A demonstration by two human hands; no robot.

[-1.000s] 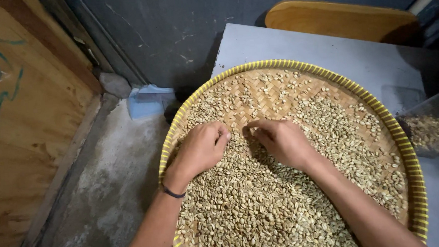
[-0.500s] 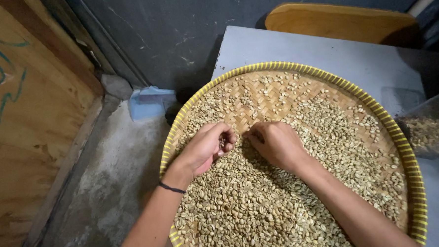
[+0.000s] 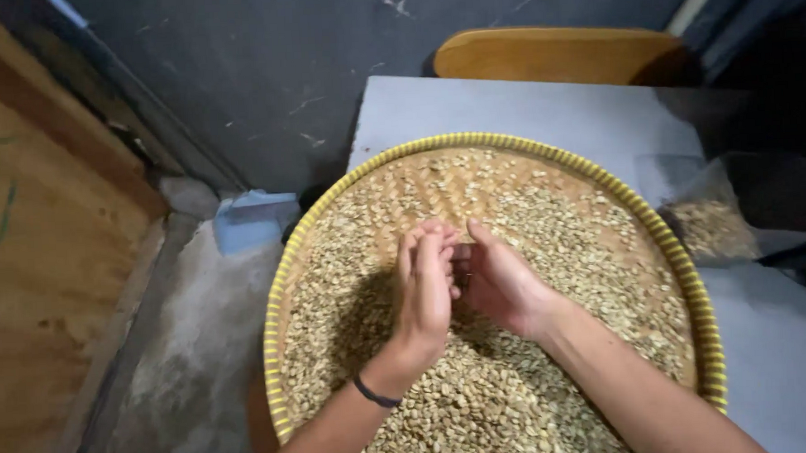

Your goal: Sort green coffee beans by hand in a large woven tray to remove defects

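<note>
The grey tabletop [image 3: 543, 112] in front of me carries a wide, round woven tray [image 3: 485, 142] with a yellow rim, which hangs over the tabletop's left edge. Pale green coffee beans [image 3: 483, 404] cover most of it, thick on the near side and thin at the far side, where the bare weave shows.

To the left, below the tabletop, lies a rough concrete floor [image 3: 200, 353], with a plywood panel [image 3: 42, 269] further left and a small light-blue tub [image 3: 250, 220] against the dark wall. Beyond the tabletop stands a wooden chair back [image 3: 550, 57]. On the right, just beside the tray, sits a clear plastic container [image 3: 720, 222] holding more beans.

My left hand [image 3: 424, 289] is raised edge-on above the middle of the tray, fingers straight and together, gripping nothing I can see. My right hand [image 3: 500, 281] lies just beside it, palm turned toward it, loosely cupped; whether it holds beans I cannot tell. A dark band [image 3: 374, 393] circles my left wrist.
</note>
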